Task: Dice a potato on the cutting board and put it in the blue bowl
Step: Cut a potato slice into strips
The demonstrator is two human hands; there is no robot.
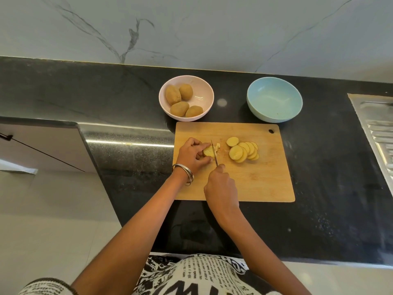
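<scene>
Head view: looks down on a dark counter, with the cutting board (255, 184) near the person and two bowls beyond its far edge.
Potato piece being cut: a small stack of slices (208, 151) lies on the left part of the board, pinned under the left hand, with the knife (214, 153) standing across its right end.
Cut bits: a few pale strips (217, 146) lie just right of the blade, touching or nearly touching it.
Waiting slices: a fanned pile of round slices (243, 151) sits mid-board, apart from the knife, not yet diced.
Left hand: the left hand (192, 155) has its fingers curled down onto the stack, fingertips just beside the blade.
Right hand: the right hand (221, 186) is closed round the knife handle, which the hand hides; only the thin blade shows.
Blue bowl: the blue bowl (274, 99) stands far right of the board and looks empty, so nothing has gone in yet.
Pink bowl: the pink bowl (186, 97) at far left holds four whole potatoes (180, 100).
Risk, fingers: the blade runs so close to the left fingertips that a slip off the wet cut face could nick them.
Risk, stack: stacked slices may slide over one another under pressure, giving uneven dice or pushing the knife sideways.
Risk, scatter: loose strips near the blade could be flicked off the board onto the counter.
Risk, transfer: the bowl stands off the board, so carried dice could drop in the gap between them.
</scene>
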